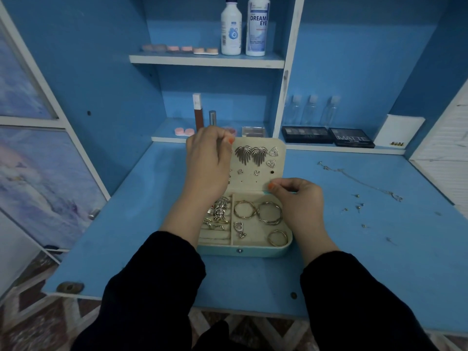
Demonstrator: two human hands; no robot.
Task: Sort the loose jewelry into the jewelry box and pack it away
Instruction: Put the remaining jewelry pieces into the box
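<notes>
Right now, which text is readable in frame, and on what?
"DREAM EYE": right white bottle.
"MATTE": black palette.
"NUDE": white box.
Left white bottle: label too blurred to read; the small print elsewhere is unreadable too.

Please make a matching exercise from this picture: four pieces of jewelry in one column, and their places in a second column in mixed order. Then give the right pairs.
Things
1. leaf-shaped earrings
2. hoops
3. rings
4. chain

Places
A. loose on the desk, to the right of the jewelry box
B. pinned on the inside of the raised lid
C. in the right compartment of the box
D. in the left compartment of the box, on the padded rolls

Pairs: 1-B, 2-C, 3-D, 4-A
</notes>
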